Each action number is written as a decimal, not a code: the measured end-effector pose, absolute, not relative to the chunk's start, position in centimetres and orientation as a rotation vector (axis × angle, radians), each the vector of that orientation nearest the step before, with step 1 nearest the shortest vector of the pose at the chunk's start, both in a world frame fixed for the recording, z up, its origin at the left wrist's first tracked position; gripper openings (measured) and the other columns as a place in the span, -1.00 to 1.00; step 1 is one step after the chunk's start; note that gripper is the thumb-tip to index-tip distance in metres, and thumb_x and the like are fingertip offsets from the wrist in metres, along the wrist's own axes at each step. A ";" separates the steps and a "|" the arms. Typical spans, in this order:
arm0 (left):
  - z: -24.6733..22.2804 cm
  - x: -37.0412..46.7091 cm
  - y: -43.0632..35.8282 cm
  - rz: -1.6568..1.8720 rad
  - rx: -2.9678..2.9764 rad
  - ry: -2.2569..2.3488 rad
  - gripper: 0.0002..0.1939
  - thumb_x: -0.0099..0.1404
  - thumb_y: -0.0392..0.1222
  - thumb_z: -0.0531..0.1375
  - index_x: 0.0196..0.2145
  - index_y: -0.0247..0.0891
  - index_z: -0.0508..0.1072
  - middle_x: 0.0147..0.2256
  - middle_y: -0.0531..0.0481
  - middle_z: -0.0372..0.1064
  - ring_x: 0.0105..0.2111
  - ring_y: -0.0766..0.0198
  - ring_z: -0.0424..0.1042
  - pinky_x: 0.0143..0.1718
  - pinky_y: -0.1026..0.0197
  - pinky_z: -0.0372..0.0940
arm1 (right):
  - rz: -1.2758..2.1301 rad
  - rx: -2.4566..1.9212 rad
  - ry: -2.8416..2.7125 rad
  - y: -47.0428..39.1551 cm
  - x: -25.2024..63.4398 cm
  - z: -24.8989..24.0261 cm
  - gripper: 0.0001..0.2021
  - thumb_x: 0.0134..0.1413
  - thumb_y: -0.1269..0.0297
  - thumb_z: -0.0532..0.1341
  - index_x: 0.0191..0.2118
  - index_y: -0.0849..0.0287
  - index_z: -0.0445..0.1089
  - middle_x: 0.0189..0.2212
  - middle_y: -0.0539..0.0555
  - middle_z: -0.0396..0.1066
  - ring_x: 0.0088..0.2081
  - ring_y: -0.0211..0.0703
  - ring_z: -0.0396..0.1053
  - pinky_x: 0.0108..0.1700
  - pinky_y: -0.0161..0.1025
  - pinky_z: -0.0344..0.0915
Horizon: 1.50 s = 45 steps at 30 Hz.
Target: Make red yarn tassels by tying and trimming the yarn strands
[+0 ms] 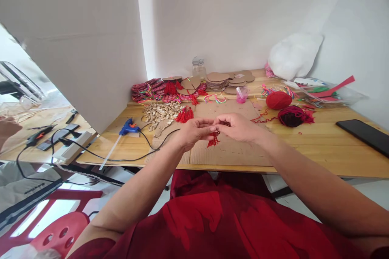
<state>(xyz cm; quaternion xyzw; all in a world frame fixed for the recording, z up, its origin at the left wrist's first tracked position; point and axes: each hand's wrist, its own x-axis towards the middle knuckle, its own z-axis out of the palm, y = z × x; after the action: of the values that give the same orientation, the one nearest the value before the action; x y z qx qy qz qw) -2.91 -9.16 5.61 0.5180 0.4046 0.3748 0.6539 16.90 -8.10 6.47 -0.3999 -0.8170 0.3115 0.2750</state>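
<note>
1. The left hand is pinching the top of a small red tassel between thumb and fingers, over the near middle of a wooden table
2. The right hand is meeting it fingertip to fingertip, also pinching at the tassel's top, while the exact grip is hiding behind the fingers
3. The tassel's strands are hanging below the joined fingertips, above a flat cardboard sheet
4. Just beyond the left hand, a bunch of red tassels is lying beside a heap of pale shells
5. Farther left, a blue glue gun is resting with a long translucent glue stick reaching toward the near edge, its black cable running near a white power strip
6. At the far side, stacked cardboard discs are sitting near a clear jar and a plastic cup with pink contents
7. On the right, a red yarn ball and a dark magenta one are lying side by side, with a black smartphone resting farther right
8. At far left, another person's hand is showing above a neighbouring table
</note>
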 end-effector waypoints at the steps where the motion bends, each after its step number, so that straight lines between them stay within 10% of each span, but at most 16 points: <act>1: 5.3 -2.7 -8.9 0.830 1.161 0.902 -0.57 -0.04 -0.19 0.50 -0.22 -0.41 0.56 -0.32 -0.10 0.53 -0.38 0.34 0.51 -0.34 0.31 0.42 | 0.802 -1.089 -2.214 -7.9 16.9 6.4 -0.78 0.19 0.20 0.17 -0.42 0.16 0.44 -0.57 -0.04 0.31 -0.51 -0.28 0.17 -0.44 -0.28 0.02; 16: 3.3 -2.6 -4.6 0.822 1.067 0.887 -0.67 0.05 -0.10 0.46 -0.38 -0.44 0.53 -0.41 -0.09 0.50 -0.45 0.37 0.50 -0.37 0.35 0.41 | 0.453 -1.388 -2.192 0.0 21.2 7.2 -0.92 0.10 0.31 0.26 -0.40 0.14 0.42 -0.52 0.01 0.40 -0.48 -0.22 0.23 -0.40 -0.24 0.02; 27: 3.2 -0.4 -1.7 0.949 1.072 0.915 -0.54 0.04 0.10 0.44 -0.29 -0.34 0.52 -0.35 -0.05 0.52 -0.57 0.32 0.50 -0.57 0.30 0.42 | 1.380 -1.234 -1.697 -2.9 17.5 4.5 -0.70 -0.04 0.01 0.40 -0.34 0.17 0.58 -0.37 0.11 0.54 -0.38 -0.16 0.39 -0.39 -0.26 0.25; 32: 2.4 0.1 -0.9 0.930 1.068 0.869 -0.54 0.17 0.14 0.35 -0.18 -0.33 0.55 -0.29 -0.09 0.53 -0.54 0.33 0.51 -0.56 0.32 0.43 | 1.511 -1.225 -1.226 -2.0 16.4 2.9 -0.57 -0.26 -0.04 0.49 -0.39 0.23 0.50 -0.54 -0.01 0.34 -0.58 -0.38 0.15 -0.58 -0.37 -0.04; 45: 0.4 -0.5 0.6 0.841 0.765 0.827 -0.87 0.35 -0.35 0.20 -0.26 -0.43 0.56 -0.38 -0.13 0.54 -0.46 0.34 0.52 -0.42 0.35 0.45 | 1.535 -1.190 -1.117 -0.5 16.3 0.8 -0.65 -0.26 0.07 0.49 -0.44 0.23 0.46 -0.58 -0.05 0.32 -0.63 -0.45 0.02 -0.61 -0.37 -0.15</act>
<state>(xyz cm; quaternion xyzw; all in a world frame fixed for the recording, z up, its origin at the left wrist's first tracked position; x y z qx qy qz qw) -0.49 0.62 0.36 0.3516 0.3805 0.3868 0.7629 16.35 -0.46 0.80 -0.4781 -0.4489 0.6167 0.4355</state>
